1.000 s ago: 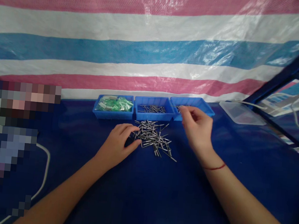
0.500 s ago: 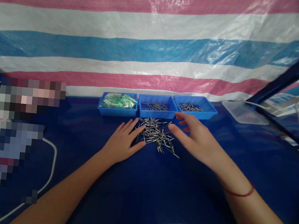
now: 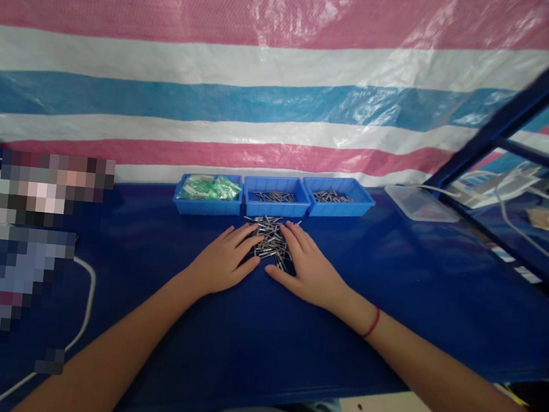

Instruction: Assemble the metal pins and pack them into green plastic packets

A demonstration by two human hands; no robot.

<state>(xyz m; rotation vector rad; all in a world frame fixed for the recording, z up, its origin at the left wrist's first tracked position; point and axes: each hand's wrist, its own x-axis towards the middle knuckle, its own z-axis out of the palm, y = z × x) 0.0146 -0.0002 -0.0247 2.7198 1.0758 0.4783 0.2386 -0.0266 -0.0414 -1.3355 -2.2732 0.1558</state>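
**A:** ok so going left to right. There's a white cable (image 3: 80, 317) looping near the left edge of the blue worktop (image 3: 441, 287). Then along the far edge we've got three blue trays touching side by side: the left tray (image 3: 206, 204) has green packets in it, the middle tray (image 3: 275, 206) and right tray (image 3: 337, 205) have small metal pins.

**B:** and our hands?

**A:** both lie flat on the worktop, just in front of the middle tray. Our left hand (image 3: 223, 262) is spread open, palm down, fingertips touching the left side of the loose pile of metal pins (image 3: 271, 241). Gripping nothing.

**B:** same on the other side?

**A:** pretty much. Our right hand (image 3: 307, 271) is open and flat too, fingers lying on the right side of the pile, so the pins sit between the two hands. There's a red string (image 3: 373, 322) on that wrist.

**B:** anything further right?

**A:** a clear plastic lid (image 3: 420, 204) near the far edge, well apart from the trays, by a dark blue frame (image 3: 501, 118).
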